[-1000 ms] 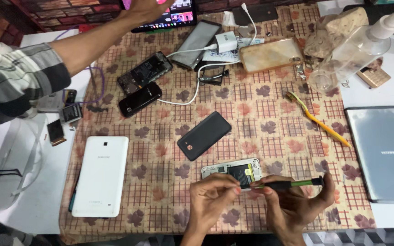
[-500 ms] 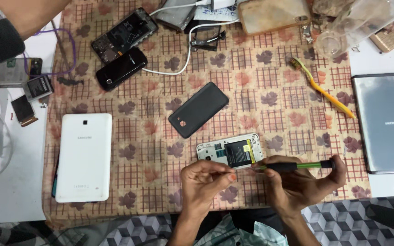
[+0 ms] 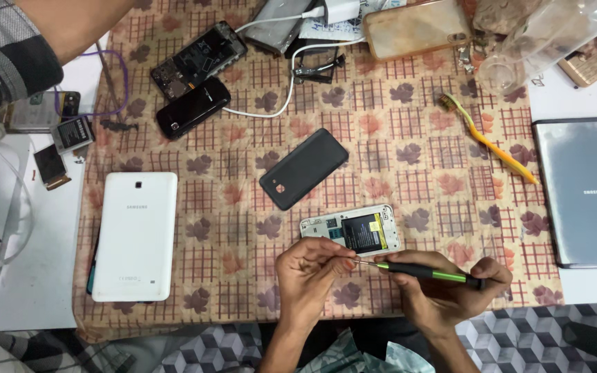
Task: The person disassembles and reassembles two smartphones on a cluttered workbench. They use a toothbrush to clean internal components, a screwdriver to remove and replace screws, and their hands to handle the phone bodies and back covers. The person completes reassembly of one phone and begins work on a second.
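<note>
A: Screwdriver (image 3: 428, 272), green and black, sits in the right hand (image 3: 450, 293), fingers wrapped around it.
B: And the left hand (image 3: 309, 273)?
A: It pinches the metal tip.
B: What is just above the tip?
A: An open phone (image 3: 352, 231), back off. Farther up lies a black cover (image 3: 304, 168). Far left lies a white tablet (image 3: 136, 235).

Matt black plastic back cover (image 3: 303, 168) lies on woven cloth (image 3: 409, 138); white tablet (image 3: 136, 235) glossy.
</note>
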